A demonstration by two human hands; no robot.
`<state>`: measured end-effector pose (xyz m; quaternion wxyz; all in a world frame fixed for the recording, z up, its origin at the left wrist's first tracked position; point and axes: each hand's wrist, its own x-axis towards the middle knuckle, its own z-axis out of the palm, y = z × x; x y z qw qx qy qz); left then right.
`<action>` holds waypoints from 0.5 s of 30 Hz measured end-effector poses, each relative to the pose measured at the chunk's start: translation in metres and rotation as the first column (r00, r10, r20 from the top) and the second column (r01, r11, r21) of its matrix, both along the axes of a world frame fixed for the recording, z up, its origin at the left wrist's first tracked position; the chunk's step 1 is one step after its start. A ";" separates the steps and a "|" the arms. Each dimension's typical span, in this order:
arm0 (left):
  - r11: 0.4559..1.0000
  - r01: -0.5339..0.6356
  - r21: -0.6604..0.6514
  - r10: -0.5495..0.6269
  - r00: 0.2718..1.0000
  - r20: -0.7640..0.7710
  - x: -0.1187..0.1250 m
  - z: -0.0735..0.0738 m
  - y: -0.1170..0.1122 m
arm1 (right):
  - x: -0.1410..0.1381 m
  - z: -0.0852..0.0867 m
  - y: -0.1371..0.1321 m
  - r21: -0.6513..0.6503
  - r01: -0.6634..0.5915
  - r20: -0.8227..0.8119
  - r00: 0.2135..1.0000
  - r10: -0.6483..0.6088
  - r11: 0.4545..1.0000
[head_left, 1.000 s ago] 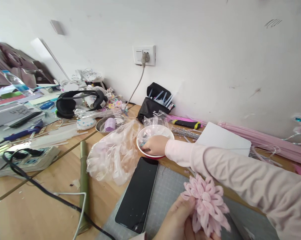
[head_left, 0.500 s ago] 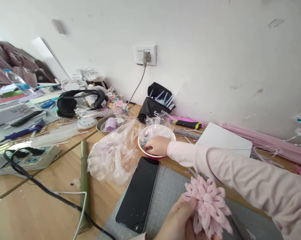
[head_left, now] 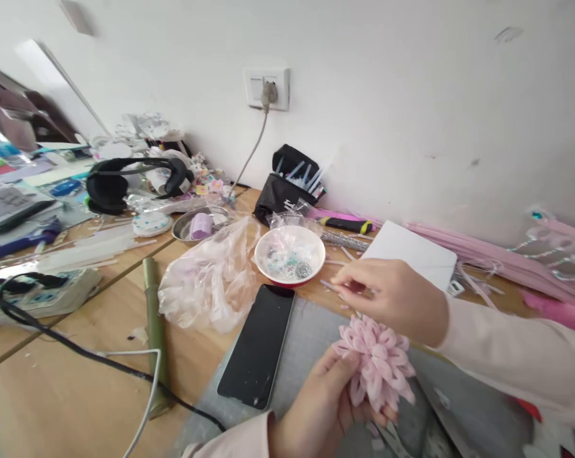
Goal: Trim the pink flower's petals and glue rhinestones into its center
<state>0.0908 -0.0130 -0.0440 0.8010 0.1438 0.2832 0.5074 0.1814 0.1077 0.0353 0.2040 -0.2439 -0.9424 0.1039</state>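
Note:
My left hand point(head_left: 322, 395) is closed around the lower side of a pink fuzzy flower point(head_left: 377, 356) with looped petals, which looks made of pipe cleaner. Just above the flower, my right hand point(head_left: 387, 296) is in a pinch, thumb against fingers; anything between the fingertips is too small to make out. Up and to the left stands a white bowl with a red outside point(head_left: 264, 272), holding small teal and clear pieces and some clear plastic. Below the bowl, a black phone point(head_left: 256, 346) rests partly on a grey cutting mat point(head_left: 311, 331).
A crumpled plastic bag point(head_left: 208, 280) and a metal dish point(head_left: 180, 230) are left of the bowl. Behind it sits a black pen case point(head_left: 280, 197) near a utility knife point(head_left: 347, 224). A bamboo-like stick point(head_left: 152, 324), cables and a power strip point(head_left: 72, 289) occupy the left side.
My right hand has come out of the bowl and back to the right, over the flower. The left hand keeps hold of the flower. The camera view has shifted slightly.

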 end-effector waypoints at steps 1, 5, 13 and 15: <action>1.000 -0.015 0.010 0.016 0.999 -0.041 0.000 0.003 -0.002 | 0.013 0.001 -0.010 0.078 -0.064 0.037 0.997 0.061 0.995; 0.998 0.007 0.057 0.003 0.983 -0.181 0.004 0.005 -0.007 | 0.054 -0.006 -0.045 0.240 -0.153 0.191 0.976 0.108 0.959; 0.992 0.026 0.126 0.024 0.924 -0.381 0.004 -0.009 -0.010 | 0.070 -0.015 -0.067 0.322 -0.144 0.215 0.974 0.076 0.936; 0.990 0.030 0.140 0.026 0.924 -0.381 0.004 -0.010 -0.009 | 0.069 -0.016 -0.068 0.344 -0.144 0.205 0.976 0.075 0.928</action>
